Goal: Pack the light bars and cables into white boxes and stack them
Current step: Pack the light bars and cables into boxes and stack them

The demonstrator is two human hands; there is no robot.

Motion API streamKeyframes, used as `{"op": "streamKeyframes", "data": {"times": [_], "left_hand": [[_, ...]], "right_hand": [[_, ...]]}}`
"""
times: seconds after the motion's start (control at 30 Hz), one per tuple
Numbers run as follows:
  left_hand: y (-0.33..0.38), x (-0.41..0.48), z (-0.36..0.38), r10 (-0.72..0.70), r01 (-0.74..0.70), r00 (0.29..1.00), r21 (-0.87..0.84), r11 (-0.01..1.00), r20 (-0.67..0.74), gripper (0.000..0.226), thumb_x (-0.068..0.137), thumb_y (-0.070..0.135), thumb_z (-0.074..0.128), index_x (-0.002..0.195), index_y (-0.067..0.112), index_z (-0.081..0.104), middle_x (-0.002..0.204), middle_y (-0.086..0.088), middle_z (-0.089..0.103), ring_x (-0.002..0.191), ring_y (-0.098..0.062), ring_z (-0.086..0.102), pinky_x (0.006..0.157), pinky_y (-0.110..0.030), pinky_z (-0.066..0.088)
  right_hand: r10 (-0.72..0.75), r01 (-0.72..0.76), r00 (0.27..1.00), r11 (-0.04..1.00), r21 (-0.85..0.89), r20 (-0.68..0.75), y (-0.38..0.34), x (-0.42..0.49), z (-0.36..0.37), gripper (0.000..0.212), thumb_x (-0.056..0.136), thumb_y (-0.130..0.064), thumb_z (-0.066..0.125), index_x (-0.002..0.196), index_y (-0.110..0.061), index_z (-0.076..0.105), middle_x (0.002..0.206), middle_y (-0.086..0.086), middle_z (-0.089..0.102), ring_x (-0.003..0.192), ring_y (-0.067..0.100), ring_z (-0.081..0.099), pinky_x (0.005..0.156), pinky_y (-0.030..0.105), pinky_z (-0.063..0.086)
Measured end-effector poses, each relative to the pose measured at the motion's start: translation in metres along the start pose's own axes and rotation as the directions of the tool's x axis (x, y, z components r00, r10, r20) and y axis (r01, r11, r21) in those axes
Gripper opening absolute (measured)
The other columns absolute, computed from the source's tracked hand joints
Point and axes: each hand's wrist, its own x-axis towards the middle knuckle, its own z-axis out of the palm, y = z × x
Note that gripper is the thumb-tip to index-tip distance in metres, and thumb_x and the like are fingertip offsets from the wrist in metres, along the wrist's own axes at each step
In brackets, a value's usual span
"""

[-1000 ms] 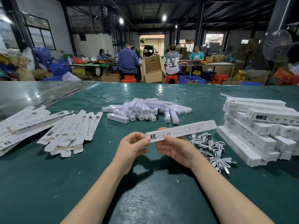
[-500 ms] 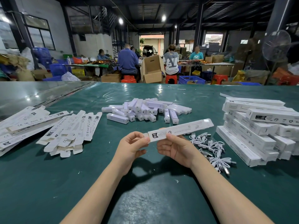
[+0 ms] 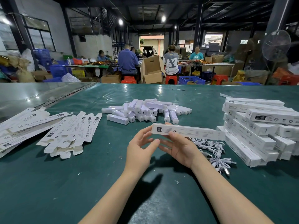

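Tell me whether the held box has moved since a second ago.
Yes. The box has shifted right, toward the stack of packed boxes; its right end, earlier just short of the stack, now overlaps the stack's left edge in view.

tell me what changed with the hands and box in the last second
The left hand let go of the white box and opened. The right hand still grips it, and it levelled out, shifting right toward the box stack. The flat cartons, light bars and cables stayed put.
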Motion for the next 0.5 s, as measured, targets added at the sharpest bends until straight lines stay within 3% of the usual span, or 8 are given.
{"op": "streamKeyframes", "data": {"times": [0.1,0.23,0.33,0.4,0.5], "left_hand": [[0.003,-0.001,0.002,-0.074,0.075,0.994,-0.009,0.997,0.080,0.058,0.084,-0.004,0.060,0.108,0.048,0.051,0.115,0.020,0.058,0.105,-0.006,0.056,0.078,-0.011,0.047],[0.007,-0.004,0.008,-0.187,0.231,0.945,-0.144,0.962,0.268,0.067,0.087,-0.006,0.053,0.115,0.053,0.041,0.127,0.010,0.046,0.106,0.012,0.052,0.090,-0.020,0.044],[0.005,-0.008,0.011,-0.186,0.259,0.895,-0.131,0.957,0.406,0.078,0.087,-0.009,0.051,0.119,0.059,0.029,0.127,0.010,0.044,0.121,0.002,0.047,0.100,-0.021,0.040],[0.005,-0.007,0.008,-0.196,0.252,0.883,-0.078,0.965,0.426,0.080,0.087,-0.008,0.052,0.117,0.062,0.028,0.121,0.017,0.044,0.113,0.006,0.049,0.098,-0.018,0.040],[0.005,-0.004,0.002,-0.167,0.174,0.927,0.010,0.985,0.336,0.079,0.083,-0.014,0.050,0.116,0.055,0.034,0.118,0.017,0.049,0.119,-0.004,0.047,0.101,-0.022,0.038]], "right_hand": [[-0.023,0.027,0.998,0.997,0.073,-0.056,0.001,0.002,-0.003,0.034,0.072,-0.021,0.055,0.105,-0.012,0.063,0.088,0.000,0.073,0.075,0.018,0.070,0.061,0.027,0.056],[-0.060,0.070,0.995,0.989,0.130,-0.075,0.001,0.002,-0.003,0.030,0.059,-0.028,0.075,0.085,-0.012,0.076,0.089,0.005,0.074,0.077,0.019,0.070,0.062,0.028,0.056],[-0.056,0.071,0.994,0.983,0.168,-0.095,0.001,0.003,-0.005,0.027,0.059,-0.028,0.069,0.079,-0.012,0.077,0.084,0.005,0.074,0.071,0.020,0.070,0.063,0.028,0.057],[-0.047,0.065,0.994,0.979,0.193,-0.095,0.000,0.003,-0.003,0.028,0.057,-0.028,0.068,0.078,-0.012,0.076,0.083,0.004,0.074,0.068,0.019,0.070,0.061,0.027,0.057],[-0.046,0.060,0.994,0.987,0.149,-0.100,0.000,0.002,-0.001,0.024,0.062,-0.029,0.065,0.078,-0.016,0.077,0.084,-0.001,0.074,0.068,0.016,0.070,0.059,0.025,0.056]]}}
